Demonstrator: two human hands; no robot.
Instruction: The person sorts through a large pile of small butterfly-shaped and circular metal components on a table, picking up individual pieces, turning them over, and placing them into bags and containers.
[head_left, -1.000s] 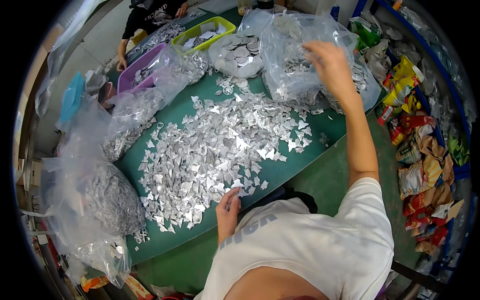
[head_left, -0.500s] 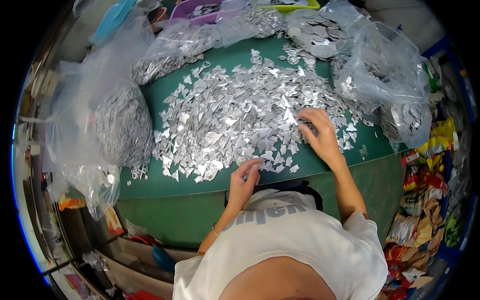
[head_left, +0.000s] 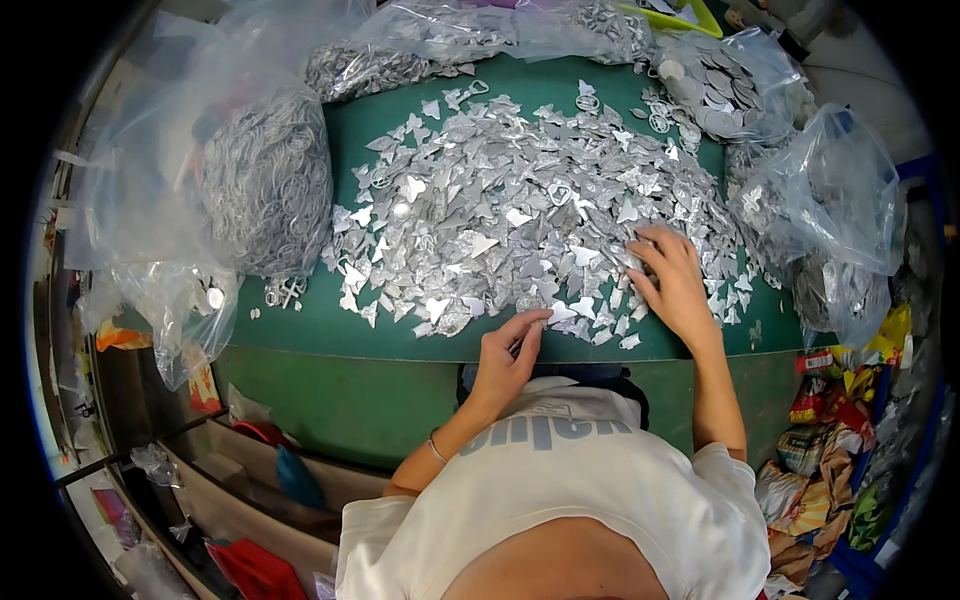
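Observation:
A wide, loose heap of small flat silver metal pieces (head_left: 480, 200), many of them pointed or wing-shaped, is spread over a dark green table (head_left: 390, 345). At the heap's near edge, my left hand (head_left: 508, 355) is closed, thumb and forefinger pressed together. Whatever its curled fingers hold is too hidden to make out. Further right, my right hand (head_left: 680, 285) rests over the heap with thumb and fingers apart, its fingertips touching or just above the pieces. Nothing held shows in it.
Clear plastic bags of metal parts ring the heap: a bulging one (head_left: 265, 185) at left, one with round discs (head_left: 715, 85) at back right, another bag (head_left: 830, 200) at right. Below left stands a brown divided bin (head_left: 250, 480); colourful packets (head_left: 815, 430) lie lower right.
The whole view has shifted, so the heap sits further right in it. Relative to the heap, my right hand has come slightly left and nearer. My left hand stays closed by the near edge.

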